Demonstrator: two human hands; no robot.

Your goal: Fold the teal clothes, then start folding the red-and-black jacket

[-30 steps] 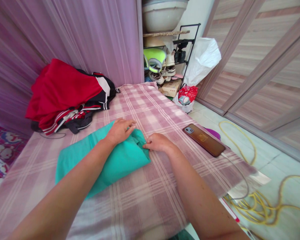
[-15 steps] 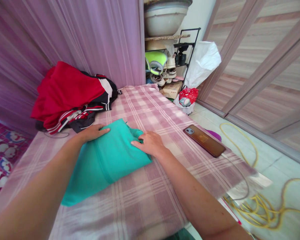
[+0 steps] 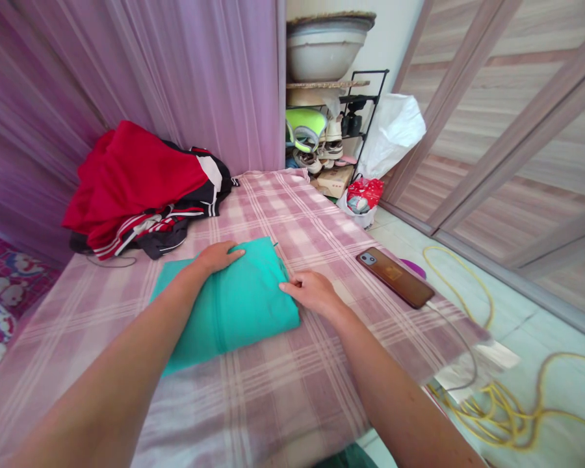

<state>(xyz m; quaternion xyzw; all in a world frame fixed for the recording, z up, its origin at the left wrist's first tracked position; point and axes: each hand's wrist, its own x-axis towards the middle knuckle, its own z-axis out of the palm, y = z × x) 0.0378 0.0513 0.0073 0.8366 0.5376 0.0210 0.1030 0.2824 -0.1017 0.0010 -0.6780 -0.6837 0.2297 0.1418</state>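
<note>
Head view, items as they lie.

1. Teal cloth: folded into a rough rectangle, flat on the checked pink cover of the table, about mid-table and slightly left of centre.

2. Your left hand: open, palm down, fingers stretched along the far edge of the teal cloth, pressing on it.

3. Your right hand: at the right edge of the teal cloth, fingers curled loosely with the tips touching the fold; whether they pinch the fabric cannot be told.

4. Heap of clothes: red on top, black with white stripes beneath, at the far left of the table against the purple curtain, well apart from the teal cloth.

5. Phone: brown back upward, near the right edge of the table, to the right of your right hand and not touching it.

6. Yellow cord: looped on the tiled floor at right.

7. Shoe rack: far, beyond the table, with a large basin on top and a white bag beside it.
</note>
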